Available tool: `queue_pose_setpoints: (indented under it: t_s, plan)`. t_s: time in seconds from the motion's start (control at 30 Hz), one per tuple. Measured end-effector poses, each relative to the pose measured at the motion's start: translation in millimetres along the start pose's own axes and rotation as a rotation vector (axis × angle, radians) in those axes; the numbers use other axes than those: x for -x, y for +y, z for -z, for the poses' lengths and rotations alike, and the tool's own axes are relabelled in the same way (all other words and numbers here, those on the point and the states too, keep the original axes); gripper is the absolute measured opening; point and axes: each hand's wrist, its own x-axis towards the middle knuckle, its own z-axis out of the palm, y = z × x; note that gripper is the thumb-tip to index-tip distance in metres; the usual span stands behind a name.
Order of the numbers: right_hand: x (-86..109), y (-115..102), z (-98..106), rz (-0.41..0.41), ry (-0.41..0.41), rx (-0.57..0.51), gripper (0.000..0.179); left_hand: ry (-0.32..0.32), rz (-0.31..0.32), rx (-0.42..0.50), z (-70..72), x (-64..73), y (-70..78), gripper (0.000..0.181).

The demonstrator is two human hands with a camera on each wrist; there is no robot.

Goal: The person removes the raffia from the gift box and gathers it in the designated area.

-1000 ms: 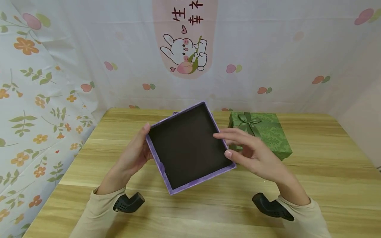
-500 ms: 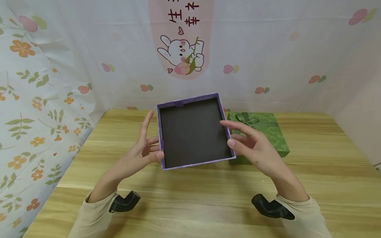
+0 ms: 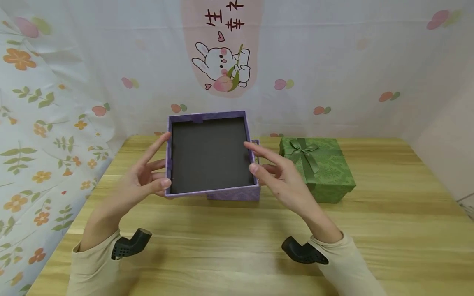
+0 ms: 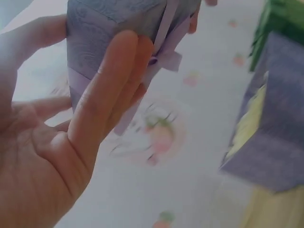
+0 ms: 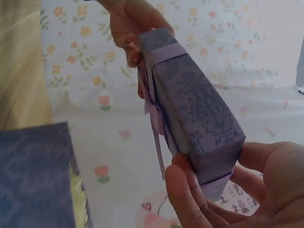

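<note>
Both hands hold a purple gift-box lid (image 3: 209, 156) raised over the table, its black inside facing the head camera. My left hand (image 3: 137, 181) grips its left side, thumb near the lower corner and index finger at the upper edge. On the right side, my right hand (image 3: 286, 181) grips the rim with thumb and fingers. In the right wrist view the lid's patterned outside carries a lilac ribbon with a bow (image 5: 154, 111). Partly hidden behind the lid stands the purple box base (image 3: 240, 194); pale yellow filling (image 5: 78, 199) shows inside it in the right wrist view.
A green gift box (image 3: 331, 168) with a ribbon bow stands to the right on the wooden table (image 3: 222, 246). A printed white cloth (image 3: 314, 49) hangs behind the table, and a floral cloth (image 3: 44, 135) hangs along the left.
The lid has turned from slanted to nearly level and shifted left, uncovering part of the purple base. My left hand has changed its grip along the lid's left side.
</note>
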Motion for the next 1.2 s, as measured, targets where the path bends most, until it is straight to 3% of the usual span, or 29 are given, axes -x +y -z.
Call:
queue_pose_setpoints:
  t_s: [0.1, 0.23, 0.37, 0.6, 0.8, 1.13, 1.2]
  plan:
    - [-13.9, -5.0, -20.4, 0.031, 0.013, -0.036, 0.043, -0.003, -0.05, 0.022, 18.0, 10.7, 5.6, 0.08]
    - [-24.3, -9.3, -43.6, 0.057, 0.006, -0.088, 0.043, -0.054, -0.108, 0.087, 39.3, 25.0, 11.1, 0.077]
    - [-30.4, -9.3, -60.4, 0.037, -0.001, -0.131, 0.043, -0.078, -0.116, 0.099, 56.5, 37.1, 11.7, 0.075]
    - [-39.2, -0.9, -82.5, -0.017, 0.01, -0.124, 0.042, -0.089, -0.013, 0.08, 78.7, 49.2, 6.5, 0.077]
    - [-42.3, 10.8, -105.5, -0.02, -0.009, -0.102, 0.043, -0.067, 0.086, -0.007, 94.5, 57.1, 3.4, 0.079]
    - [-42.7, 24.8, -121.4, -0.068, -0.148, -0.057, 0.058, -0.06, 0.156, -0.114, 111.0, 63.7, -5.0, 0.075]
    - [-41.4, 17.8, -121.2, -0.083, -0.162, -0.061, 0.061, -0.054, 0.185, -0.132, 112.6, 64.7, -6.7, 0.074]
